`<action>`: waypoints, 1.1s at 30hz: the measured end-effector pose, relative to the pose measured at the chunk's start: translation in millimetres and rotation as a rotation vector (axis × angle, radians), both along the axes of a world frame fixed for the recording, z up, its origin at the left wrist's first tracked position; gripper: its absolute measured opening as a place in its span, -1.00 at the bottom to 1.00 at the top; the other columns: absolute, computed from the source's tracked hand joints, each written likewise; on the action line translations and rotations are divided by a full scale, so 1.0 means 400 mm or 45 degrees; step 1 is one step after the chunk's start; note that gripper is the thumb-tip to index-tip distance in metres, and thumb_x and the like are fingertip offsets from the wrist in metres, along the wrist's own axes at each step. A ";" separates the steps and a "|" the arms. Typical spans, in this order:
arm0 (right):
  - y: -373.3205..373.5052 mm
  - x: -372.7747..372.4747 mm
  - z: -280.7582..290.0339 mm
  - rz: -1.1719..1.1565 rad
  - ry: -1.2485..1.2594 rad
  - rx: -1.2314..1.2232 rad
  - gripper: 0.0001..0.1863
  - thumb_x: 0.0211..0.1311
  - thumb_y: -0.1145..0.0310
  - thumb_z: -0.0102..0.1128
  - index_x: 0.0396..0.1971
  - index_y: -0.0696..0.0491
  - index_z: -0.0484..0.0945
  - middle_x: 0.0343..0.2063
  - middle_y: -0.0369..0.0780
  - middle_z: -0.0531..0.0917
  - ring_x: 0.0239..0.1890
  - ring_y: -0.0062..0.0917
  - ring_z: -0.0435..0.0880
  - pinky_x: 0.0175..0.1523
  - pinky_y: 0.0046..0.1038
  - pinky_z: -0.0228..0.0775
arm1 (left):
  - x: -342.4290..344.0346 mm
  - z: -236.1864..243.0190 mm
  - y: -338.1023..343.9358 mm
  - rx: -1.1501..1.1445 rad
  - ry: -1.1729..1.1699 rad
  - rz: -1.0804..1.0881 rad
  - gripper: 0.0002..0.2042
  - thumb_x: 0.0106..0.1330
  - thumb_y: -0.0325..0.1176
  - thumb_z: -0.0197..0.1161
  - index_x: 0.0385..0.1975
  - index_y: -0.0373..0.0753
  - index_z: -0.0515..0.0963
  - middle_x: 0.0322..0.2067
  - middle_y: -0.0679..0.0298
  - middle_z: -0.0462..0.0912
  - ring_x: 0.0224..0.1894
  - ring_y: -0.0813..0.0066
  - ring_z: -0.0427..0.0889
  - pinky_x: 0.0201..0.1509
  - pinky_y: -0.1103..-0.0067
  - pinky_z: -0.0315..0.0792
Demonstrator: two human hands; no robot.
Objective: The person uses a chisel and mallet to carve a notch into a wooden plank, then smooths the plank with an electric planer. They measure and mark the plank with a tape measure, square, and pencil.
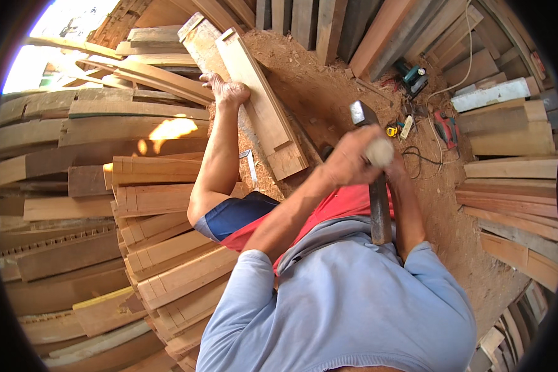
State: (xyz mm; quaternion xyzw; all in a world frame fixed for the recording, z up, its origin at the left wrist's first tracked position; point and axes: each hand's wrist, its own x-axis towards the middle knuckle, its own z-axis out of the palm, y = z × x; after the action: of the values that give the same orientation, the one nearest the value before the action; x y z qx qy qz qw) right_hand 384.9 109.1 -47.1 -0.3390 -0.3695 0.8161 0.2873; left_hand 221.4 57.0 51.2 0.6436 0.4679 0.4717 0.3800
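My left hand wraps round a hammer or mallet with a pale round handle end and a long dark head, metal at its far end. My right hand is behind the handle, partly hidden; what its fingers grip is unclear. The tool is over my lap. My bare left foot presses on a light wooden board with cut ends, lying on a longer weathered plank. A metal square rests beside the plank.
Stacked timber and cut pieces fill the left. Lumber stands along the back and right. On the sawdust-covered floor at right are a teal power tool, a red power tool, cables and a yellow tape measure.
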 end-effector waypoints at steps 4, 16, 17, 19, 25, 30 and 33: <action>0.049 -0.048 0.178 0.219 -0.417 0.051 -0.54 0.26 -0.01 0.43 -0.14 0.10 0.60 -0.43 -0.25 0.72 -0.52 -0.60 0.68 -0.37 -0.57 0.57 | -0.158 0.037 0.076 -0.115 -0.219 0.185 -0.82 0.33 -0.43 0.37 -0.23 -0.23 0.47 -0.46 0.43 0.57 -0.36 0.73 0.52 -0.29 0.62 0.48; 0.172 0.048 0.377 -0.528 -0.150 0.526 -0.75 0.39 0.32 0.26 -0.10 0.16 0.53 -0.50 -0.28 0.54 -0.52 -0.63 0.50 -0.33 -0.54 0.40 | -0.312 -0.127 0.168 -0.386 0.128 -0.063 -0.85 0.26 -0.40 0.41 -0.34 -0.25 0.54 -0.46 0.43 0.57 -0.37 0.70 0.50 -0.27 0.60 0.45; 0.179 0.059 0.390 -0.593 -0.135 0.504 -0.76 0.39 0.32 0.26 -0.10 0.16 0.53 -0.50 -0.28 0.53 -0.53 -0.63 0.50 -0.34 -0.54 0.40 | -0.314 -0.128 0.177 -0.379 0.144 -0.112 -0.85 0.25 -0.40 0.41 -0.34 -0.25 0.54 -0.45 0.42 0.58 -0.37 0.69 0.50 -0.26 0.60 0.46; 0.199 0.077 0.406 -0.675 -0.147 0.594 -0.76 0.38 0.32 0.27 -0.11 0.16 0.53 -0.49 -0.28 0.52 -0.53 -0.62 0.50 -0.36 -0.54 0.40 | -0.317 -0.145 0.186 -0.408 0.141 -0.187 -0.84 0.22 -0.40 0.42 -0.33 -0.26 0.55 -0.44 0.41 0.58 -0.36 0.67 0.50 -0.25 0.59 0.46; 0.203 0.005 0.344 -0.814 -0.486 0.759 -0.82 0.32 0.26 0.36 -0.30 0.07 0.64 -0.63 -0.36 0.56 -0.59 -0.67 0.50 -0.43 -0.53 0.37 | -0.320 -0.188 0.173 -0.472 0.154 -0.260 -0.80 0.18 -0.42 0.43 -0.25 -0.27 0.60 -0.39 0.35 0.64 -0.32 0.58 0.56 -0.19 0.52 0.51; 0.074 -0.091 0.086 0.381 -1.160 1.156 -0.54 0.07 0.23 0.40 -0.16 0.30 0.58 -0.56 -0.08 0.62 -0.46 -0.37 0.67 -0.31 -0.28 0.50 | -0.333 -0.259 0.132 -0.313 0.152 -0.320 -0.72 0.01 -0.35 0.43 -0.27 -0.26 0.63 -0.35 0.10 0.72 -0.23 0.18 0.72 -0.08 0.37 0.57; 0.060 -0.090 0.134 0.299 -0.869 0.716 -0.65 0.17 0.25 0.39 -0.23 0.24 0.59 -0.53 -0.20 0.66 -0.54 -0.46 0.65 -0.38 -0.35 0.52 | -0.388 -0.242 0.078 -0.296 0.354 -0.239 -0.73 0.16 -0.38 0.43 -0.16 -0.31 0.63 -0.31 0.13 0.72 -0.23 0.39 0.68 -0.07 0.43 0.56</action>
State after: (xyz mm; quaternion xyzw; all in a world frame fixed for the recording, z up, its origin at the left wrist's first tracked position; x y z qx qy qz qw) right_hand 348.8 133.2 6.7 -0.4533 -0.6860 0.5527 0.1354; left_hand 66.1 88.1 -45.4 0.6951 0.5051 0.2838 0.4257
